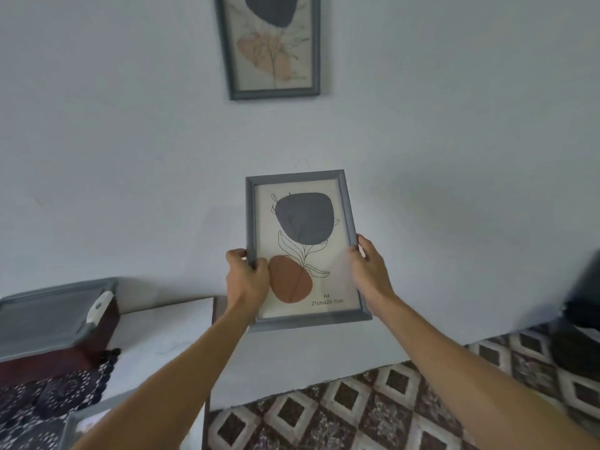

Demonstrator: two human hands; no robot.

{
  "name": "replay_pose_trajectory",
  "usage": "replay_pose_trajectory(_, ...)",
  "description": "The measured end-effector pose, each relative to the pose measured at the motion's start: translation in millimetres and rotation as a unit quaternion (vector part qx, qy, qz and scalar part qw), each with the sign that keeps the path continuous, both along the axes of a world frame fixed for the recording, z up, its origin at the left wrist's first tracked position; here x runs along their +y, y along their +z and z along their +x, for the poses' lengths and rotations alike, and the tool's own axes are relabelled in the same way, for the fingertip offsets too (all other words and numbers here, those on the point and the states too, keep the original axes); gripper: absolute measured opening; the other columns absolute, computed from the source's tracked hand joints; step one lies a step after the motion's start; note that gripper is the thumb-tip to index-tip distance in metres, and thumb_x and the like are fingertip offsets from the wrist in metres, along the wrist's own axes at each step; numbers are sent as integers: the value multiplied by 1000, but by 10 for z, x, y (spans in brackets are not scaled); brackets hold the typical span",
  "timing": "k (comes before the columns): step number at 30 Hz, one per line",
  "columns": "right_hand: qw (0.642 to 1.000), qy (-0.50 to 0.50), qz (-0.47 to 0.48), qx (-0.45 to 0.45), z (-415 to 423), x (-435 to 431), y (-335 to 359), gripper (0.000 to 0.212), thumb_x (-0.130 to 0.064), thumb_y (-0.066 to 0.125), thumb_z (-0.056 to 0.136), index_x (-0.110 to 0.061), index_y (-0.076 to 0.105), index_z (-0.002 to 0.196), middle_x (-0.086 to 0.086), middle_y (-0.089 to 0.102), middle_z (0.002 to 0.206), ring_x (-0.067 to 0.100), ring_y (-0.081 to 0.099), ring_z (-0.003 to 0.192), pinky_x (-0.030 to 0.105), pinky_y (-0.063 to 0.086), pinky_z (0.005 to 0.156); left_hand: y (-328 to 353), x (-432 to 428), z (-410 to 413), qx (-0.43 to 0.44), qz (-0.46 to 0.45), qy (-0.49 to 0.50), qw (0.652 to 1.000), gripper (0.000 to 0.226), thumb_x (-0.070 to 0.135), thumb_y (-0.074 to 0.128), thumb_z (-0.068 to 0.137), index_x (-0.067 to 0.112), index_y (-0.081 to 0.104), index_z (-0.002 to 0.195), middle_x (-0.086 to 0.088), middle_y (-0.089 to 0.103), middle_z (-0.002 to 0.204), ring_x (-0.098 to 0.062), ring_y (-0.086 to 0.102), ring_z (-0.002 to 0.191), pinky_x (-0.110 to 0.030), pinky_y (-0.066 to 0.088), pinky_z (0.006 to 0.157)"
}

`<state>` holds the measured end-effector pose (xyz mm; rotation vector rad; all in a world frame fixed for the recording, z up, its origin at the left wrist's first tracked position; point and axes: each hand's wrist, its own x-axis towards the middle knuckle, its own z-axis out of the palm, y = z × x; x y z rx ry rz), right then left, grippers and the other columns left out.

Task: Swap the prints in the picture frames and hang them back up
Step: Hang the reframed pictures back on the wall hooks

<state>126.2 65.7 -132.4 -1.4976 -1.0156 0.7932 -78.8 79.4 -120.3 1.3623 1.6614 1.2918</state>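
Your left hand (248,274) and right hand (370,271) each grip a long side of the grey frame (346,209), low down, so its upright long axis runs up from your grip — top edge just under a faint wall mark (302,164), perhaps the hook. The frame's back hanger is hidden; the hung frame (227,60) above your grip is cut off.

Light: soft, even, somewhat dim, I read a cool bluish cast on the wall (130,141) | Shadow: faint smudge left of the held picture frame (305,241) | Glare: pale haze washes the upper hanging frame (271,50) | Blur: right hand (368,271) smeared, dark object (581,319) at right edge unfocused | Distortion: patterned floor tiles (357,414) stretch toward corners.
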Motion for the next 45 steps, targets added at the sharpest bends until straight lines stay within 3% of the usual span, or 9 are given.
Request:
replay_pose_trajectory(3, 999, -48, 19, 8, 553, 62, 214, 24, -37, 45, 99, -31, 48, 121, -5, 61, 95, 19, 61, 90, 35, 49, 74, 184, 144, 545, 15, 35, -39, 999, 34, 17, 46, 96, 13, 39, 130, -7, 62, 89, -16, 54, 69, -28, 38, 56)
replay_pose_trajectory(6, 996, -83, 42, 6, 1100, 129, 418, 20, -35, 48, 99, -24, 53, 114, -6, 61, 96, 18, 59, 89, 34, 48, 74, 352, 272, 1053, 16, 69, -74, 995, 38, 19, 47, 99, 18, 39, 136, -1, 60, 86, -14, 56, 73, -27, 43, 59)
replay_pose_trajectory(10, 992, -96, 83, -18, 1753, 208, 704, 14, -35, 47, 100, -29, 53, 111, 2, 63, 96, 22, 60, 86, 38, 51, 77, 584, 446, 1613, -3, 104, -123, 987, 44, 24, 50, 100, 24, 36, 142, 3, 63, 96, -16, 63, 86, -32, 52, 75)
replay_pose_trajectory(16, 987, -100, 126, -21, 2433, 467, 1125, 12, -34, 46, 99, -37, 51, 110, 7, 63, 98, 27, 63, 88, 36, 50, 72, 1024, 773, 2212, 13, 161, -151, 975, 49, 31, 55, 99, 29, 36, 145, 0, 65, 112, -9, 64, 88, -20, 49, 68)
replay_pose_trajectory(20, 980, -111, 165, -21, 2688, 768, 1456, 14, -35, 46, 99, -39, 52, 111, 7, 63, 97, 28, 63, 88, 42, 53, 76, 1410, 1079, 2420, 30, 203, -149, 967, 52, 36, 59, 96, 30, 41, 144, 0, 65, 110, -8, 63, 88, -16, 48, 63)
replay_pose_trajectory(25, 967, -137, 208, -50, 2941, 1246, 1831, 19, -32, 47, 100, -35, 54, 117, -2, 64, 96, 21, 63, 89, 37, 53, 75, 1841, 1593, 2624, 43, 251, -136, 957, 54, 38, 65, 92, 32, 45, 142, 2, 63, 110, -11, 65, 88, -32, 58, 77)
replay_pose_trajectory(29, 955, -160, 235, -85, 3207, 1548, 2094, 17, -28, 51, 99, -31, 62, 111, -6, 66, 93, 21, 63, 90, 33, 53, 73, 2140, 1999, 2837, 58, 285, -143, 946, 55, 37, 68, 90, 31, 48, 141, 0, 62, 109, -10, 64, 86, -34, 58, 78)
replay_pose_trajectory(34, 941, -186, 252, -125, 3581, 1804, 2419, 39, -29, 56, 99, -22, 56, 137, 0, 67, 110, 20, 62, 103, 42, 51, 96, 2524, 2349, 3188, 80, 316, -149, 933, 57, 37, 68, 90, 29, 47, 142, 2, 62, 112, -14, 63, 88, -31, 55, 78)
replay_pose_trajectory(45, 918, -169, 322, -160, 4398, 2312, 3011, 43, -30, 56, 100, -26, 51, 143, -3, 66, 107, 16, 60, 98, 29, 46, 86, 3083, 2718, 3973, 102, 381, -100, 913, 64, 37, 68, 90, 32, 39, 147, 3, 61, 113, -17, 62, 92, -37, 55, 86)
